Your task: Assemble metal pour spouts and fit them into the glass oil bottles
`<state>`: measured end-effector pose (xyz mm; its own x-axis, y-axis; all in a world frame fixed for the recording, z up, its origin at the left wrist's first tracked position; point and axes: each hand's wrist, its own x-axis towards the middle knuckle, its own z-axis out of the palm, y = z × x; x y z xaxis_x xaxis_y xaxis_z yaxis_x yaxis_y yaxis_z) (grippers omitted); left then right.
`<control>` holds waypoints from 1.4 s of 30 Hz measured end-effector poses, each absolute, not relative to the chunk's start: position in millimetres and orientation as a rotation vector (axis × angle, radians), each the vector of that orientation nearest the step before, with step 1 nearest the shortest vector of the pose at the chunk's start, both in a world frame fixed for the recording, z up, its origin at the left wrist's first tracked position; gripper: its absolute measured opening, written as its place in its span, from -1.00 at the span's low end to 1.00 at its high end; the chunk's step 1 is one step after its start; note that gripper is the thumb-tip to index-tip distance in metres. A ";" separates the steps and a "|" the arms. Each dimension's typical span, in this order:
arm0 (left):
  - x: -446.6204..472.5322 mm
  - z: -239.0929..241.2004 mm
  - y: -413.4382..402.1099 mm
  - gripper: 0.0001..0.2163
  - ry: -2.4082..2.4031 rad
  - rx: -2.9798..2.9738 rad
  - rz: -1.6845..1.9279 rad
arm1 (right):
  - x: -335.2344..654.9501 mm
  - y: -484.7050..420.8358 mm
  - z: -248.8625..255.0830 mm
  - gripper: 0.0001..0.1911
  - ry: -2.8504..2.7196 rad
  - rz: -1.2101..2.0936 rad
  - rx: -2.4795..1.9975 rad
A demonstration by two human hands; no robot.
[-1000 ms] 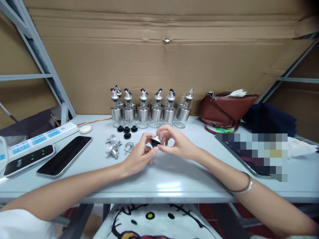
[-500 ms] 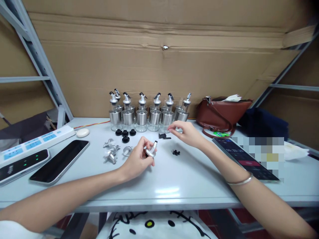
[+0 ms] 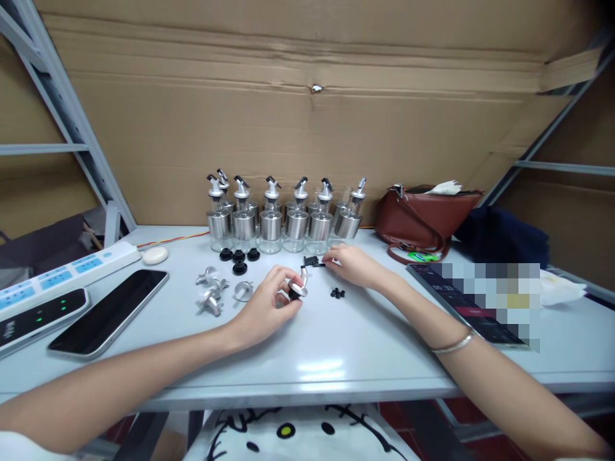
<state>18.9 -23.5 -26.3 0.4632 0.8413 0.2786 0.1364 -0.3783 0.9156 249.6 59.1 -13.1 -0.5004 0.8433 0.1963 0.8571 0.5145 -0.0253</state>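
My left hand (image 3: 271,298) is closed around a bottle pour spout (image 3: 298,289), with a silver tube and disc above and a black stopper below. The tube tilts up and away from me. My right hand (image 3: 350,264) is lowered to the table, its fingertips pinched at the end of a small black lever (image 3: 318,264). Beside that lever lie other black lever pieces (image 3: 311,260). Several tiny black caps (image 3: 337,293) sit just below my right hand. To the left are several black stoppers (image 3: 239,266) and loose silver spout parts (image 3: 211,301).
Glass and steel oil bottles (image 3: 270,225) with spouts line the back. At left are a power strip (image 3: 62,275), a black phone (image 3: 110,314) and a white oval object (image 3: 155,256). A brown bag (image 3: 427,218) and another phone (image 3: 461,301) are at right.
My right hand has come down and its fingertips have met the black lever. My left hand has turned the spout slightly, so its black stopper shows more.
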 end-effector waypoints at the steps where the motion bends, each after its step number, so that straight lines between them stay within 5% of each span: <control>1: 18.7 -26.8 -23.3 -0.87 0.831 1.816 0.979 | 250.1 60.1 -14.3 -0.79 -2.575 -0.107 -1.489; 16: 16.9 -26.2 -21.5 -0.86 0.885 1.768 0.990 | 237.4 51.5 -14.4 -0.89 -2.509 0.009 -1.509; 21: 17.4 -28.1 -20.5 -0.83 0.932 1.689 1.021 | 226.1 41.8 -8.3 -0.96 -2.233 0.402 -1.343; 28: 20.6 -25.7 -21.5 -0.66 0.892 1.490 1.051 | 203.0 18.9 0.6 -0.61 -1.842 1.007 -1.013; 42: 19.6 -24.8 -21.4 -0.56 0.896 1.400 1.076 | 199.4 11.2 -2.3 -0.57 -1.876 1.123 -0.971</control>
